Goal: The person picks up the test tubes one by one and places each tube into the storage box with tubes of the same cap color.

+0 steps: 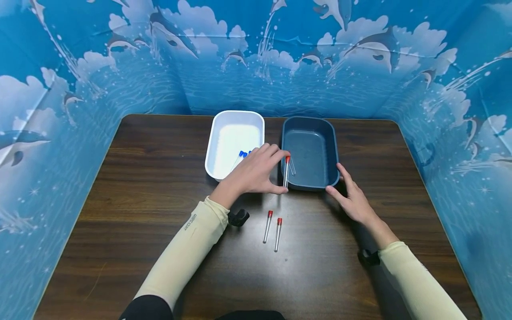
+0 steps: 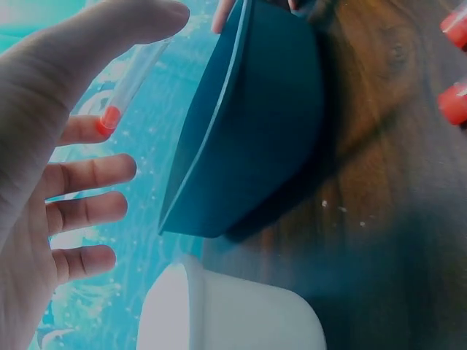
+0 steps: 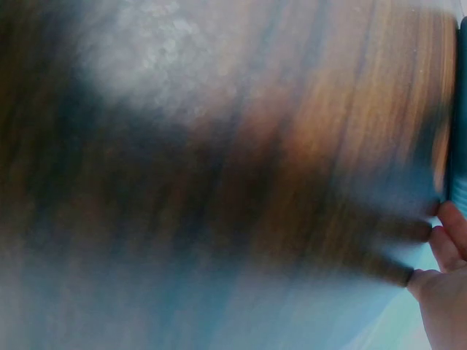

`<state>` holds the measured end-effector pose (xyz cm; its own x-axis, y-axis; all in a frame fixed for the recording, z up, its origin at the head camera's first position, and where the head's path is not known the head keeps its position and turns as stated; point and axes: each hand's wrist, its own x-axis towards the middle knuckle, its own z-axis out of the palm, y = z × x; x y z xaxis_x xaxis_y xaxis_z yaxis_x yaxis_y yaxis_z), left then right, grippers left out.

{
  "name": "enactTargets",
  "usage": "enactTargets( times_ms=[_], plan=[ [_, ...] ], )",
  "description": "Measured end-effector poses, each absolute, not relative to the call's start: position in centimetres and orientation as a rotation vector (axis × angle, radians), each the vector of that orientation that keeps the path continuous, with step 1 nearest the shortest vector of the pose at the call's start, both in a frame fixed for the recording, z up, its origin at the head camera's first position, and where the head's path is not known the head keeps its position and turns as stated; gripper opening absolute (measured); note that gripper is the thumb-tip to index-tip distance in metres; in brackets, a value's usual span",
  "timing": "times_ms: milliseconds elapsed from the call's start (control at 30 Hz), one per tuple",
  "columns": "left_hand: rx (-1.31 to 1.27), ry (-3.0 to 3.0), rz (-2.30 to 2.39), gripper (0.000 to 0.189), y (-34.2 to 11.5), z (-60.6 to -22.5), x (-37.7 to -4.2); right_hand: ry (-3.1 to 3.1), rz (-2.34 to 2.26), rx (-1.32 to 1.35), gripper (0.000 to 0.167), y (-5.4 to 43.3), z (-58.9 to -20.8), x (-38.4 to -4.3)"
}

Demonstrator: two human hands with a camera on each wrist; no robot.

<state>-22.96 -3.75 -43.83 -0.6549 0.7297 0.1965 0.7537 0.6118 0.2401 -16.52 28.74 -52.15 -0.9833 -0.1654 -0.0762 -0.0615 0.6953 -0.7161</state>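
A sea-blue cloth printed with dolphins and clouds [image 1: 240, 95] stands around the dark brown wood-grain surface [image 1: 160, 186]. At the far side of the surface are two containers: a dark blue-grey rectangular bin with rounded corners [image 1: 312, 151], and, just to its left, a white rectangular bin with rounded corners [image 1: 232, 138].

The left hand [image 1: 258, 171] reaches across in front of the white bin's near right corner, thumb and index finger pinching one item while the other fingers are free. The right hand [image 1: 354, 202] is spread at the dark bin's near right corner, thumb and fingers against the outside, with nothing lifted.

The held item is a slim clear tube with a red cap [image 1: 286, 173], gripped end to end: index finger at the cap, thumb at the clear end. The relation that seems to matter most is here: the tube is at the dark bin's left side, near its front corner, its long axis running roughly along that wall, cap on the far side. The left hand is clearly nearer it; the right is across the bin.

Two more red-capped clear tubes [image 1: 278, 235] lie apart on the surface, closer to the left hand, caps pointing away from the person. Several blue-capped tubes [image 1: 241, 154] rest in the white bin, and what looks like a clear tube [image 1: 293, 168] is in the dark one
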Motion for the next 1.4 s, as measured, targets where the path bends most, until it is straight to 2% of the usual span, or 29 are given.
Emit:
enactTargets(
  times_ms=[867, 1400],
  plan=[
    [-1.277, -2.906, -0.346, 0.093, 0.4, -44.4, -26.5, 2.752, -1.171, -0.140, 0.078, 28.6, -52.1, -16.6],
    [-1.382, -2.944, -0.309, 0.089, 2.7, -44.9, -28.3, 2.726, -1.161, -0.121, 0.077, 28.7, -52.1, -16.6]
  ],
)
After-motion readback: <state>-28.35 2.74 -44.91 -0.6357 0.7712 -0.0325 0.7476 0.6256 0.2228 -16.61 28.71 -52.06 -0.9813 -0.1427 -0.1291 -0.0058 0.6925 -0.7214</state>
